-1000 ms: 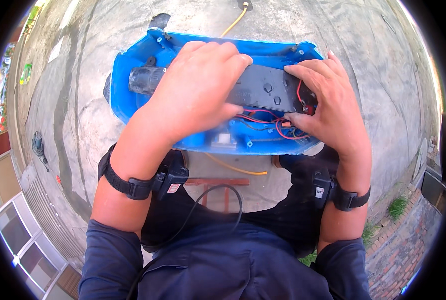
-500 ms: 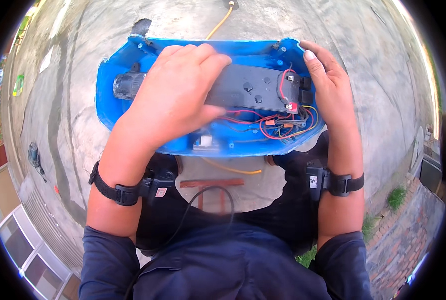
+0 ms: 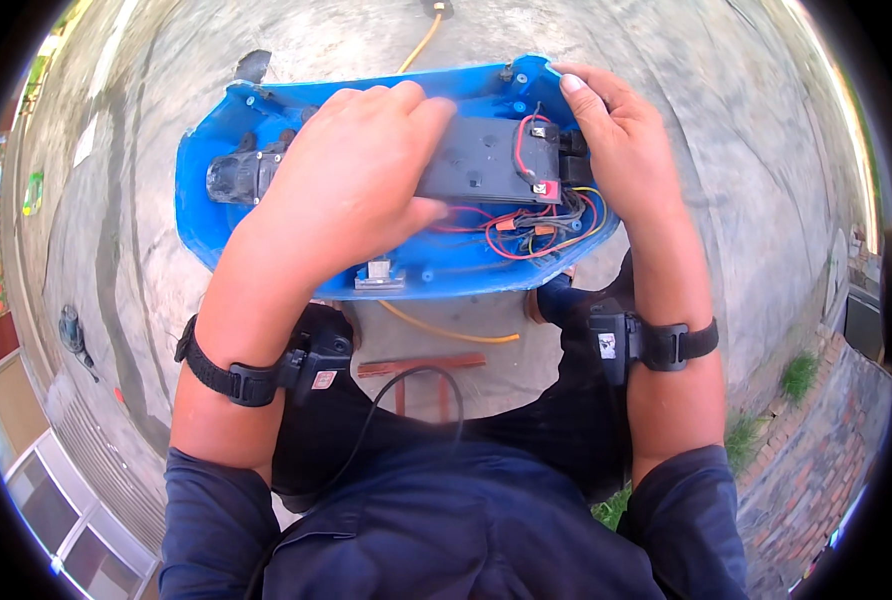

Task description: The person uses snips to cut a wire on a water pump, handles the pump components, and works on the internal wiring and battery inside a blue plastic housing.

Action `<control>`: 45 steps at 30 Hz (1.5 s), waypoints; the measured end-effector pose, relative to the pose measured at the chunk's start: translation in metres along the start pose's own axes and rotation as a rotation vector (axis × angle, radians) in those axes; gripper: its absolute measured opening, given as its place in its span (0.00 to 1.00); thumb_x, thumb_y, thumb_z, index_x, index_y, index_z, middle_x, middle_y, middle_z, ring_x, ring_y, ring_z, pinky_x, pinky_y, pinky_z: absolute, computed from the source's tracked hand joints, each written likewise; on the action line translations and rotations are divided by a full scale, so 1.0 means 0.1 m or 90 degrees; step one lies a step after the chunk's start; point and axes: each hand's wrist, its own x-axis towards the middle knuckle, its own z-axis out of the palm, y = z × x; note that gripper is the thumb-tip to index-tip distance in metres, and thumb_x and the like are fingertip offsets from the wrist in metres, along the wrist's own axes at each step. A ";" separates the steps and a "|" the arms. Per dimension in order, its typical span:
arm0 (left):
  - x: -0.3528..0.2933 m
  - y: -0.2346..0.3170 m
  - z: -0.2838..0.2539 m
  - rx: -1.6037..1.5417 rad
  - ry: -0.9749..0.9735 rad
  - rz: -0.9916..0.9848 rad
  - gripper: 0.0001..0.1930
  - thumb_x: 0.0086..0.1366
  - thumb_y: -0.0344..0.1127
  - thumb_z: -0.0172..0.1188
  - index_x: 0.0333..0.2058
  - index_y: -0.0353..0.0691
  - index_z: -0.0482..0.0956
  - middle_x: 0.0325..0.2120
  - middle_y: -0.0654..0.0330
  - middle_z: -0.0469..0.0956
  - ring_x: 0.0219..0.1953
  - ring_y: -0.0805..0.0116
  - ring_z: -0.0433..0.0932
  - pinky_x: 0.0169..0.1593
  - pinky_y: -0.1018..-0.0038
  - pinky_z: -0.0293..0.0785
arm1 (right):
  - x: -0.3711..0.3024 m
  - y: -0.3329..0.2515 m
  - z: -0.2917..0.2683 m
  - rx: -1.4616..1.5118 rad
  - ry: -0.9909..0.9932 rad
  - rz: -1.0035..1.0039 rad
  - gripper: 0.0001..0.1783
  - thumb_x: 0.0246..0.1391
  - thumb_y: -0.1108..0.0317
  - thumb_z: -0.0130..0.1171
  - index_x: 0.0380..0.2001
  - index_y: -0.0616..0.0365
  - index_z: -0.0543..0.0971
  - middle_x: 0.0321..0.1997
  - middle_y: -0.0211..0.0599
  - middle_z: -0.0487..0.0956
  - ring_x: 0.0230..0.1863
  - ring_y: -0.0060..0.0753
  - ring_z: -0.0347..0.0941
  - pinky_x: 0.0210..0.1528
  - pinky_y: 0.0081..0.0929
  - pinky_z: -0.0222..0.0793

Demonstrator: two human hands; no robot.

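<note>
A blue plastic housing (image 3: 306, 278), its open side up, lies across the space above my knees. Inside it sits a dark grey block-shaped battery (image 3: 496, 155) with red-marked terminals and wet spots on top. My left hand (image 3: 356, 170) is closed over the battery's left part, fingers across the top and thumb along the near side. With my right hand (image 3: 621, 140) I grip the housing's far right rim, thumb inside. Red, yellow and dark wires (image 3: 541, 228) bunch beside the battery. A black cylindrical motor-like part (image 3: 234, 178) lies left of my left hand.
A yellow hose (image 3: 423, 43) runs over the concrete floor beyond the housing; a yellow piece (image 3: 451, 328) shows beneath it. Between my legs is a reddish-brown frame (image 3: 421, 365). A power tool (image 3: 74, 335) lies at the left, and brick paving (image 3: 816, 455) borders the right.
The housing has shifted left with my right hand, its right end rising slightly in view. My left hand stays over the battery. The battery moves along with the housing.
</note>
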 end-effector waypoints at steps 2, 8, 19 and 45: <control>0.05 0.02 0.05 -0.008 -0.007 -0.001 0.33 0.44 0.35 0.74 0.51 0.36 0.74 0.41 0.52 0.76 0.47 0.49 0.76 0.54 0.61 0.71 | -0.01 -0.01 0.01 0.010 0.004 -0.001 0.17 0.66 0.61 0.55 0.48 0.63 0.82 0.37 0.36 0.83 0.38 0.24 0.77 0.42 0.24 0.74; 0.11 -0.04 0.09 -0.016 0.002 0.010 0.34 0.43 0.37 0.75 0.51 0.36 0.74 0.39 0.52 0.76 0.46 0.49 0.76 0.52 0.60 0.73 | 0.02 -0.09 0.06 0.053 -0.009 0.029 0.17 0.66 0.61 0.54 0.47 0.63 0.82 0.36 0.37 0.84 0.36 0.24 0.78 0.41 0.26 0.75; 0.06 -0.03 -0.21 -0.147 0.050 -0.030 0.36 0.40 0.35 0.75 0.52 0.37 0.75 0.42 0.51 0.79 0.46 0.49 0.78 0.51 0.64 0.74 | 0.06 0.07 0.03 0.065 -0.020 -0.010 0.18 0.65 0.60 0.53 0.46 0.61 0.82 0.34 0.37 0.84 0.33 0.25 0.79 0.38 0.27 0.75; -0.22 0.05 -0.71 -0.102 0.183 0.001 0.33 0.35 0.30 0.75 0.47 0.38 0.78 0.38 0.52 0.79 0.42 0.48 0.78 0.47 0.64 0.74 | 0.09 -0.05 -0.11 -0.046 -0.014 -0.215 0.19 0.63 0.66 0.59 0.57 0.57 0.78 0.52 0.38 0.81 0.56 0.28 0.74 0.57 0.27 0.70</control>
